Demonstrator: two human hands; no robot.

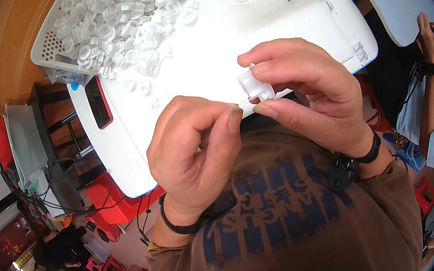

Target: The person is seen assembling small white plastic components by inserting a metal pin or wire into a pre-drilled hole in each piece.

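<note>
Close to my chest, over the near edge of a white table [196, 61], my right hand [321, 91] holds a small translucent white plastic part [252, 84] between thumb and fingers. My left hand [191, 147] is closed in a pinch just left of it. From that pinch a thin, pale, pin-like piece [244, 101] reaches to the lower side of the plastic part. It is too small to tell exactly what it is, or whether it sits inside the part or only touches it.
Many similar white plastic parts [121, 33] spill from a perforated white basket [49, 50] at the back left. A red-edged phone [98, 102] lies by the table's left edge. At right, a co-worker's hands [428, 42] are beside another table [394, 5]. A red stool [107, 196] stands below left.
</note>
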